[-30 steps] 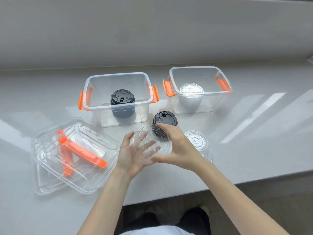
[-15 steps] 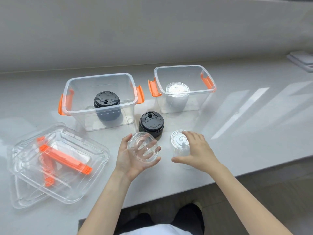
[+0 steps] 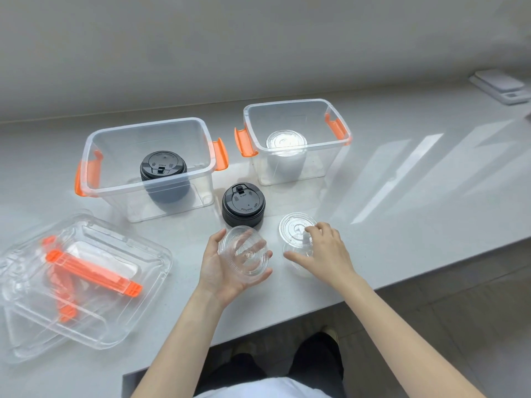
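Observation:
My left hand (image 3: 218,271) cups a small stack of clear plastic cup lids (image 3: 244,254) just above the counter, its fingers curled round the rim. A second stack of clear lids (image 3: 293,228) stands on the counter to the right. My right hand (image 3: 330,254) lies over this stack, thumb on the near-left side and fingers curled on top. A stack of black cup lids (image 3: 243,204) stands just beyond both hands. Behind it, the left clear bin (image 3: 143,124) holds black lids (image 3: 163,170), and the right clear bin (image 3: 287,103) holds clear lids (image 3: 286,145).
Two clear bin covers with orange handles (image 3: 86,277) lie overlapped at the near left. A white scale (image 3: 501,86) sits at the far right. The counter's front edge (image 3: 373,288) runs diagonally just under my forearms. A wall closes the back.
My right hand left the lids in my left hand, moved right and settled on the clear stack on the counter. My left hand kept its lids and lowered slightly.

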`<state>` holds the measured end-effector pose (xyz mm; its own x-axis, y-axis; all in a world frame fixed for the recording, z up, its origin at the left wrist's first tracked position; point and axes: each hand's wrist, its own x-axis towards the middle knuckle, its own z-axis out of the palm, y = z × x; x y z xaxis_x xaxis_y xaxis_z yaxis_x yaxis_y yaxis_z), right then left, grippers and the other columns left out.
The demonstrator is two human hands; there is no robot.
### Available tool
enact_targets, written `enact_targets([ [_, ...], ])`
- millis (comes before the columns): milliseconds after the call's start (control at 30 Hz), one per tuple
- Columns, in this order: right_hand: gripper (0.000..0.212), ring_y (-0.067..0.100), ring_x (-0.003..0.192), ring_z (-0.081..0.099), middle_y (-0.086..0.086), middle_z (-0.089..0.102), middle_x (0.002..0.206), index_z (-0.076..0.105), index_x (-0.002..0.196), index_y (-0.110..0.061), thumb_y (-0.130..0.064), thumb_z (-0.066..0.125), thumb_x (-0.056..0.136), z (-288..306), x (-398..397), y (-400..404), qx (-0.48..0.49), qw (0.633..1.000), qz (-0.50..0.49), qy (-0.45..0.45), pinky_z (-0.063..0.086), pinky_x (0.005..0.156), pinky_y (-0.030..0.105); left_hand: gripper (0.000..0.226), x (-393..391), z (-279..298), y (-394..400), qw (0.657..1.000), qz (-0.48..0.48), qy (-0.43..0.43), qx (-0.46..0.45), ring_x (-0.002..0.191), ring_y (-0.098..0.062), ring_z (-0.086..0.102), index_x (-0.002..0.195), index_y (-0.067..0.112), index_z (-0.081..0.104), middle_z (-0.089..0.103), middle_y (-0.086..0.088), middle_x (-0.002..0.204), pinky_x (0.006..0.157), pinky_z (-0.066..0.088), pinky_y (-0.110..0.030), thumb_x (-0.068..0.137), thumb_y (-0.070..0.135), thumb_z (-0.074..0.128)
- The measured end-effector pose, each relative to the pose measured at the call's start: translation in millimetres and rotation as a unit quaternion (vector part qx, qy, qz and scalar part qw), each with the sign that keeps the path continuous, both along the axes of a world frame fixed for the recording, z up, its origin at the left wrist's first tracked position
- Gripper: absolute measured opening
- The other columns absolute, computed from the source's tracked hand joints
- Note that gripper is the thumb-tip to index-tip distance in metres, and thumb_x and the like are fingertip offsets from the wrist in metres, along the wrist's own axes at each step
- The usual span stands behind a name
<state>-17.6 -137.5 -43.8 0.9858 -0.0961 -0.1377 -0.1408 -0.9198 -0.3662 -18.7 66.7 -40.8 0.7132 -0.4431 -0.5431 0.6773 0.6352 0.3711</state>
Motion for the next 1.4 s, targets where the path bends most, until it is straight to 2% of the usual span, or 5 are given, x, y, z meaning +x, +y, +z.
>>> enact_targets([
  [333,0.055,0.026,0.110,0.048,0.008,0.051,0.118,0.054,0.109,-0.006,-0.043,0.071,0.072,13.1,16.7,9.5,0.074,0.992,-0.041,-0.092,0.043,0.088,0.032,0.054,0.5,6.6,0.8,1.000,0.007,0.005,0.004,0.098,-0.038,0.063,0.097,0.015,0.065,0.070,-0.015,0.102,0.077,0.052,-0.048,0.057,0.050,0.061],
  [567,0.061,0.001,0.112,0.044,-0.001,0.045,0.127,0.054,0.117,-0.016,-0.044,0.076,0.067,59.8,-1.4,45.5,0.210,0.955,0.171,-0.121,0.030,0.094,0.007,0.061,10.9,16.3,-3.6,0.998,0.021,-0.007,-0.065,0.101,-0.035,0.063,0.111,0.012,0.063,0.064,-0.015,0.112,0.092,0.046,-0.053,0.067,0.054,0.058],
  [967,0.074,0.005,0.127,0.035,-0.007,0.046,0.133,0.050,0.124,-0.025,-0.051,0.077,0.060,47.1,-12.6,27.9,0.186,0.970,0.145,-0.051,0.028,0.104,0.020,0.061,5.1,9.4,-2.1,0.997,-0.006,-0.025,-0.069,0.098,-0.035,0.062,0.108,0.011,0.060,0.066,-0.017,0.109,0.082,0.048,-0.048,0.059,0.048,0.063],
  [1233,0.097,0.021,0.131,0.030,-0.002,0.037,0.142,0.028,0.138,-0.022,-0.055,0.072,0.058,10.5,-11.8,-9.2,0.023,0.997,0.038,0.059,0.026,0.108,0.035,0.053,6.1,1.9,11.1,0.999,0.020,-0.001,-0.036,0.094,-0.035,0.062,0.094,0.009,0.066,0.069,-0.016,0.097,0.081,0.049,-0.049,0.059,0.049,0.061],
  [1400,0.094,0.020,0.128,0.034,-0.002,0.041,0.139,0.032,0.137,-0.020,-0.048,0.076,0.059,24.4,-4.1,-1.0,0.071,0.997,0.031,0.010,0.030,0.107,0.034,0.058,4.3,5.0,10.8,0.999,0.020,0.022,-0.030,0.092,-0.036,0.062,0.099,0.008,0.062,0.066,-0.017,0.098,0.080,0.050,-0.051,0.056,0.047,0.063],
])
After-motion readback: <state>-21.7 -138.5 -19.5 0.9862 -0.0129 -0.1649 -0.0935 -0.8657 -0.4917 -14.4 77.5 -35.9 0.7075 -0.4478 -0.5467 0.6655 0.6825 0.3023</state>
